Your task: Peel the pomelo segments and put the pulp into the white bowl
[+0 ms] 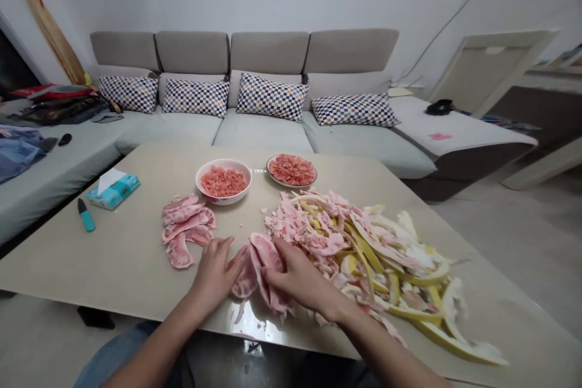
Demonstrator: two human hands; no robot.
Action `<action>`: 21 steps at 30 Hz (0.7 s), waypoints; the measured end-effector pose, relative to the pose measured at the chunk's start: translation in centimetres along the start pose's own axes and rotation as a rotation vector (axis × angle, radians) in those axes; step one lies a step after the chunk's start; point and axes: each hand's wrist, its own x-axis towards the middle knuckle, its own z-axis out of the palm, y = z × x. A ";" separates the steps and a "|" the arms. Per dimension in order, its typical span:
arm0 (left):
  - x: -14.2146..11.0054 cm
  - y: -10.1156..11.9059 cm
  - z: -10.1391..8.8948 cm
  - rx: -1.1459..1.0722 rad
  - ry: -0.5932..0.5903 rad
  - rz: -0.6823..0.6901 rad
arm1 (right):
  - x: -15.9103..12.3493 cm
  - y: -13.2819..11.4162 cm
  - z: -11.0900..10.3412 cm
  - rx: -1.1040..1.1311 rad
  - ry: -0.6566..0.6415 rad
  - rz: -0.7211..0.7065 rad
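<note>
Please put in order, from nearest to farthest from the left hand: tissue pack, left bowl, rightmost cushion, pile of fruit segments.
From the left hand:
1. Pile of fruit segments, just beyond, slightly left
2. Left bowl, farther forward
3. Tissue pack, table's left side
4. Rightmost cushion, on the sofa

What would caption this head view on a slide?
Two hands part pink citrus segments beside heaped peel, near two dishes of pulp.
</note>
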 end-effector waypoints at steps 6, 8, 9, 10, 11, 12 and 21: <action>-0.6 3.2 0.0 -0.536 -0.315 -0.034 | -0.7 -1.0 0.8 0.110 -0.036 -0.085; -0.7 3.8 0.4 -0.646 -0.385 -0.052 | -1.0 -1.4 0.7 0.140 -0.058 -0.096; -0.7 3.9 0.5 -0.673 -0.393 -0.060 | -1.1 -1.5 0.6 0.132 -0.063 -0.086; -0.7 4.1 0.7 -0.688 -0.393 -0.072 | -1.2 -1.6 0.4 0.113 -0.068 -0.070; -0.6 4.1 0.8 -0.692 -0.387 -0.087 | -1.3 -1.5 0.2 0.094 -0.075 -0.057; -0.6 4.1 0.9 -0.687 -0.376 -0.100 | -1.3 -1.3 0.0 0.082 -0.086 -0.050; -1.2 3.2 1.3 -0.445 -0.268 -0.125 | 0.2 0.2 -0.6 0.057 -0.016 -0.094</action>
